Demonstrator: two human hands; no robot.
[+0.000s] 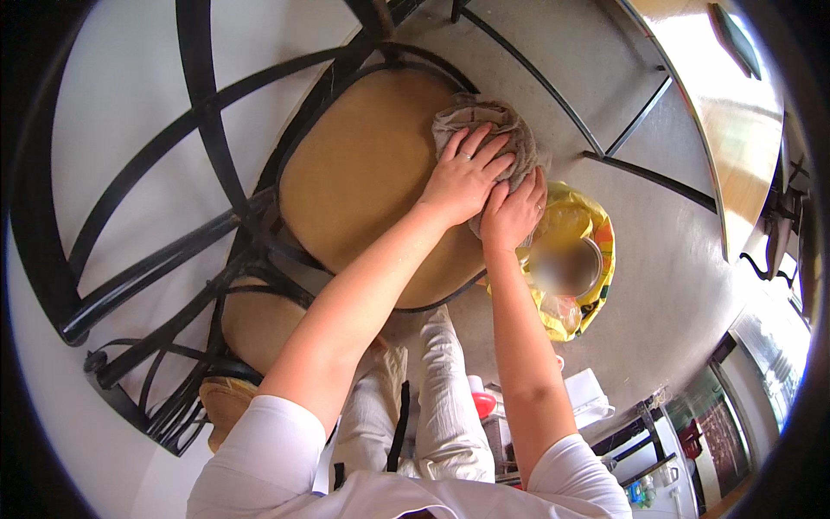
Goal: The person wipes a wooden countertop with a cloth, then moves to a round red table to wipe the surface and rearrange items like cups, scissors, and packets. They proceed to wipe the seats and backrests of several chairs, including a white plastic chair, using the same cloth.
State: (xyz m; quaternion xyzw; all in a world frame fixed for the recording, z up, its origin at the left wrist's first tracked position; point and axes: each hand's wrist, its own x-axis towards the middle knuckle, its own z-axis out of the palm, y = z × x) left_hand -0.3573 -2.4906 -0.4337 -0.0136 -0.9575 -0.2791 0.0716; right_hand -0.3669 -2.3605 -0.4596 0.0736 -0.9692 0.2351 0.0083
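Yellow bag on a grey floor, table at the right

A yellow patterned plastic bag [579,208] stands right of centre on the grey floor [657,303], its contents blurred. A light wood tabletop [748,164] curves down the upper right, bearing a dark green flat object [735,40]. Black metal bars [553,93] cross the top. A white wall [112,121] fills the upper left. At lower centre are a red object [485,403] and a white box [586,394].

Passing room over tan seat [363,147], left of cloth [510,130]; black chair bars [197,52] block farther left, yellow bag [575,208] right.
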